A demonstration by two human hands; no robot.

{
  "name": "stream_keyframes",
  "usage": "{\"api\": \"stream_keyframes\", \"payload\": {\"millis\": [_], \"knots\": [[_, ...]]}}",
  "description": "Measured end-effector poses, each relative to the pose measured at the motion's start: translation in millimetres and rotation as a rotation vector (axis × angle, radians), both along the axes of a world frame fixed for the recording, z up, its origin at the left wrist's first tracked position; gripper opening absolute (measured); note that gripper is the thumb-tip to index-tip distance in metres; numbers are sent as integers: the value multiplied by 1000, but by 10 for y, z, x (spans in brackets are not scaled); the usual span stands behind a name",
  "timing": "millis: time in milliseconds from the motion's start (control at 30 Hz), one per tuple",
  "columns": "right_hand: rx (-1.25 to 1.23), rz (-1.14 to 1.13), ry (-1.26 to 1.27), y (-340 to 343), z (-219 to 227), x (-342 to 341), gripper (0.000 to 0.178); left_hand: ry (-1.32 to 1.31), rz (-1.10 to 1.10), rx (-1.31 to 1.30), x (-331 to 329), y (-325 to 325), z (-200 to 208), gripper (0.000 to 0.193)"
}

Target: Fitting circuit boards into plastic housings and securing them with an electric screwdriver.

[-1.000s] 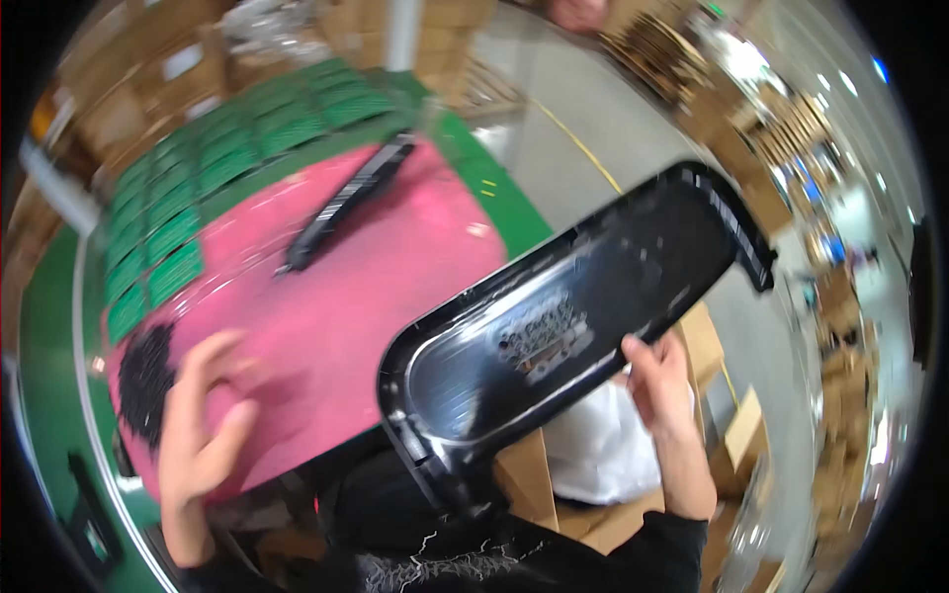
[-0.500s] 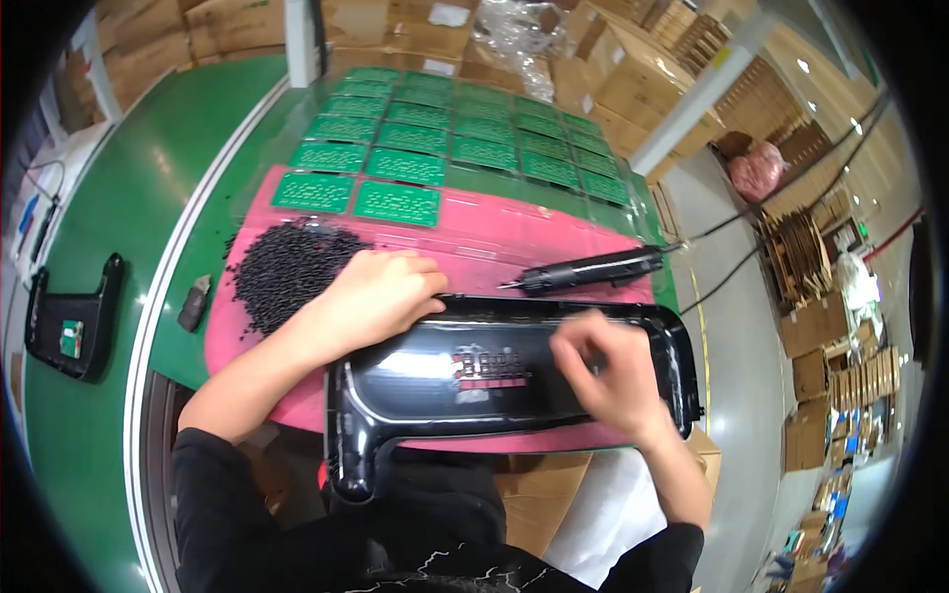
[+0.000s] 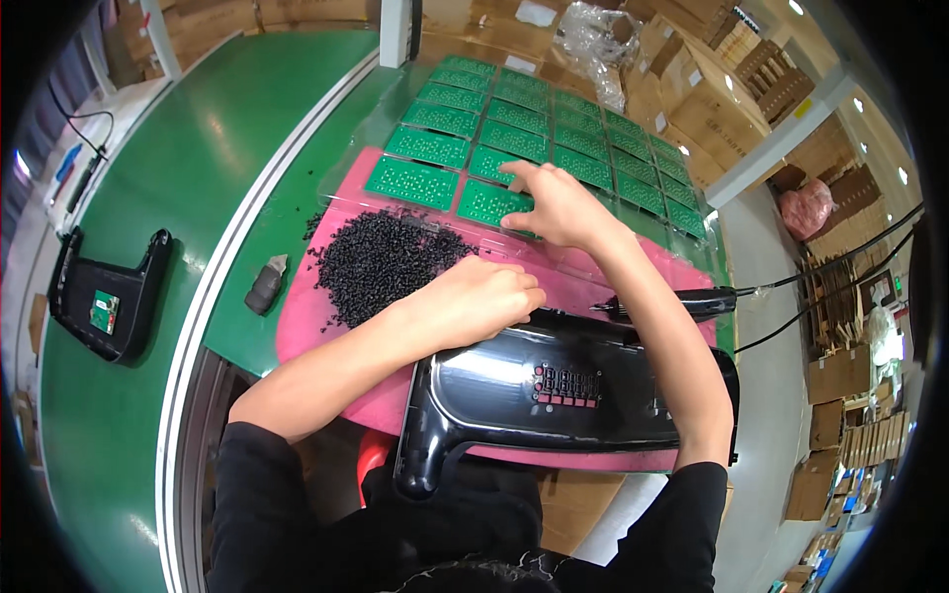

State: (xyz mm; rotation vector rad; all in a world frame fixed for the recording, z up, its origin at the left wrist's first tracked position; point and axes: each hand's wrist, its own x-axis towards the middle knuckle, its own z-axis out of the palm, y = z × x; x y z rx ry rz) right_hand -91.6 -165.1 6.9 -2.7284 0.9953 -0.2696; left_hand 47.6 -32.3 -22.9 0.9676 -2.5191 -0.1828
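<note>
A glossy black plastic housing (image 3: 494,385) lies open side up in front of me, with a group of small rectangular cut-outs in its middle. My left hand (image 3: 489,301) is closed at its far rim, fingers curled over the edge. My right hand (image 3: 554,203) reaches beyond the housing to the near row of green circuit boards. Its thumb and forefinger are apart at the right end of one circuit board (image 3: 484,202), which still lies in the clear plastic tray (image 3: 341,188). Beside my left hand is a heap of small black screws (image 3: 381,262).
A black electric screwdriver (image 3: 702,303) with a cable lies right, partly behind my right forearm. The pink mat (image 3: 306,336) covers the green bench. A dark lump (image 3: 265,287) sits left. Another black housing (image 3: 138,306) with a small board stands far left. Cardboard boxes (image 3: 702,89) stand behind.
My right hand has moved from over the housing up and away to the circuit boards. My left hand stays at the housing's rim. The whole view has shifted, with things now further right.
</note>
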Motion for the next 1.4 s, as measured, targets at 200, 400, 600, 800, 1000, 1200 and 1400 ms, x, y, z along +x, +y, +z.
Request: {"api": "stream_keyframes", "payload": {"millis": [200,400,600,800,1000,1200,1400], "knots": [[-60,-68,-248,178,89,-114,21,40,-8,19,-10,13,19,21],[-300,-85,-511,442,396,-407,14,-15,29,99,6,40,117,25],[-282,-105,-361,251,-14,-506,30,-21,26,126,-48,15,133,21],[-162,-49,-198,106,-233,-270,35,-3,16,139,-51,45,101,24],[-48,-175,-191,43,-204,-54,28,-13,12,145,-58,44,115,23],[-33,-245,-561,178,34,-250,15,25,21,164,-38,66,146,27],[656,-105,-1101,805,383,-668,18,274,141,350,64,97,474,64]]}}
